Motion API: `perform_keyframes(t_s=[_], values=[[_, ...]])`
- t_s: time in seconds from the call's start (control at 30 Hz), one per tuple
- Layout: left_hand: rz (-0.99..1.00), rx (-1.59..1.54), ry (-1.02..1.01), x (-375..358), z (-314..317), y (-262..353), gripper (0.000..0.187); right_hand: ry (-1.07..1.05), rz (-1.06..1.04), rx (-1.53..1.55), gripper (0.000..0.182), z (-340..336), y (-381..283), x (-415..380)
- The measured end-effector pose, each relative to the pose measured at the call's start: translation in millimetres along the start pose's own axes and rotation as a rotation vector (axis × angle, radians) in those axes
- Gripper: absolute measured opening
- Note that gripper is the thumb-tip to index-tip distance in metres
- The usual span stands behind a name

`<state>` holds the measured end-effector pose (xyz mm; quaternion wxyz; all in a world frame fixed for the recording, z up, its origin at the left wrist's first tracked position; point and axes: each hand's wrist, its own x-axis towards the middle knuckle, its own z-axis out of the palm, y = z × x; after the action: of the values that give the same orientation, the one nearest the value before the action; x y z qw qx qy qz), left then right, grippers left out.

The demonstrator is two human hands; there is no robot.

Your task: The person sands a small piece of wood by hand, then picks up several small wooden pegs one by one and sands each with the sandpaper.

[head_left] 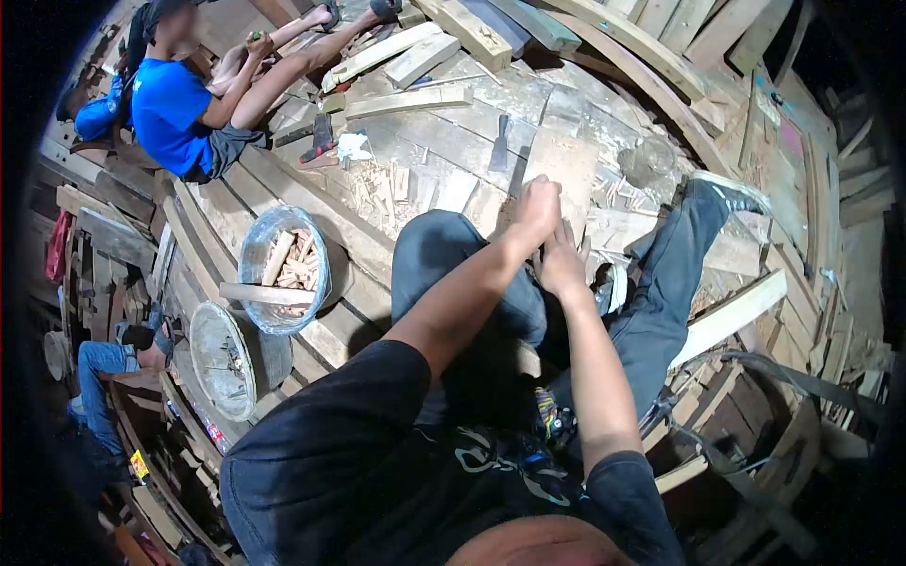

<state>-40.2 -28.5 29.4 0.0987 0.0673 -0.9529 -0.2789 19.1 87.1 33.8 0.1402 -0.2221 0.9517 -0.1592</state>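
Beyond the raised knee [444, 255], left hand [538, 209] fisted, right hand [562, 269] curled just beneath, both touching, seemingly gripping something hidden, held steady over plank floor [444, 141]; bucket [283, 269] of wood pieces left of knee.

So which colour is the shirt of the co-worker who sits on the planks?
Blue; the co-worker's shirt shows in the head view, upper left.

Both hands [547, 236] meet above plank floor [444, 141]
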Motion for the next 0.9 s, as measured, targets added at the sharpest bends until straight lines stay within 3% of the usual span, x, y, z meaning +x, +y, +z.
perform_keyframes(t_s=[0.23,0.33,0.43,0.53,0.73,0.77,0.87,0.9], values=[[-0.013,-0.034,-0.089,-24.3,-17.1,-7.1,0.023,0.118,-0.024,-0.038,0.079,11.6,0.8,-0.7],[0.054,-0.029,0.074,-20.4,-1.7,-10.0,0.021,0.11,0.002,-0.01,0.079,10.7,-1.5,-0.2],[0.07,-0.051,0.102,-4.7,8.1,-13.3,0.022,0.1,-0.015,0.001,0.078,12.9,1.8,-0.1],[-0.011,-0.042,-0.005,-13.0,-2.1,-10.5,0.022,0.101,-0.012,-0.003,0.073,9.1,3.2,-1.9],[-0.13,-0.044,-0.032,-17.7,-4.0,-4.5,0.022,0.079,-0.001,0.034,0.073,3.0,0.9,-1.2],[0.003,-0.056,0.08,-11.5,9.3,-14.5,0.022,0.103,-0.017,0.001,0.071,8.7,3.2,0.3],[-0.105,-0.137,0.006,4.0,15.2,-18.6,0.023,0.095,-0.023,-0.014,0.07,3.5,4.0,-3.3],[-0.042,-0.108,0.054,-3.6,13.0,-23.5,0.022,0.099,-0.018,-0.006,0.069,4.9,4.9,-3.5]])
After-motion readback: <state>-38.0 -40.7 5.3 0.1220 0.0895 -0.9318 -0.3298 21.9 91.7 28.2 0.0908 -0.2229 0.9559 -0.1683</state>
